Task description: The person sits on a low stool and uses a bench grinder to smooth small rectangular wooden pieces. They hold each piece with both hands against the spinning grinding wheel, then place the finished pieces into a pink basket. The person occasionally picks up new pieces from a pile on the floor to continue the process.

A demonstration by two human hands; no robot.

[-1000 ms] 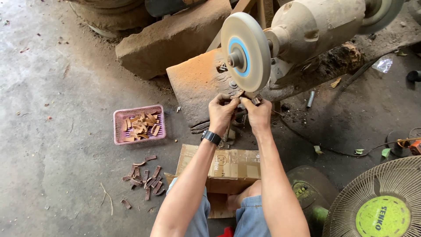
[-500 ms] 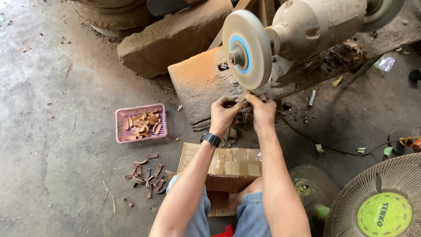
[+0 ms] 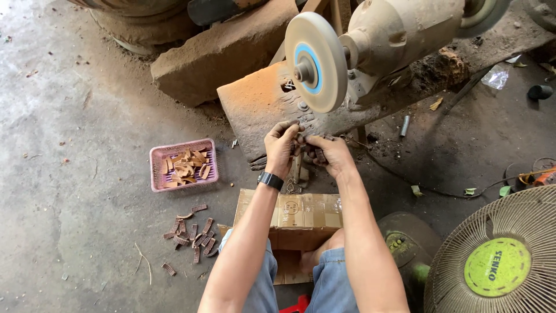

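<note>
My left hand and my right hand are together just below the grinding wheel of a dusty bench grinder. Both pinch small brown wooden pieces between the fingertips, a little under the wheel's rim and apart from it. My right hand seems to cup several more such pieces in its palm. A black watch is on my left wrist. A cardboard box lies below my forearms, over my knees.
A pink basket holding tan wooden pieces stands to the left, with a scatter of darker ridged pieces on the concrete below it. Stone blocks lie behind the grinder. A fan sits bottom right, cables near it.
My hands have dropped down and away from the wheel's lower rim, where they held a piece before. They are now drawn together lower, fingertips meeting.
</note>
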